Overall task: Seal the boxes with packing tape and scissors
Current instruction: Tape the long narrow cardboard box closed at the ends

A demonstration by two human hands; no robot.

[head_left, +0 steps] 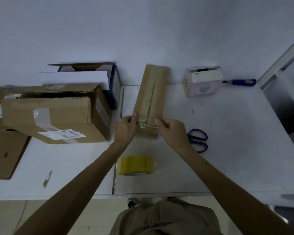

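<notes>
A long narrow cardboard box (151,92) lies on the white table (236,141), running away from me, with tape along its top seam. My left hand (125,128) grips its near left corner. My right hand (172,131) grips the near right corner, thumb on the taped end. A roll of yellowish packing tape (135,165) rests on the table just below the box, between my forearms. Blue-handled scissors (198,139) lie right of my right hand, partly hidden by my wrist.
A large brown box (58,116) with a shipping label sits at the left, with an open blue-and-white box (85,73) behind it. A flat carton (5,155) lies at the far left. A small open pink-white box (203,80) and a blue-handled tool (241,81) stand at the back right.
</notes>
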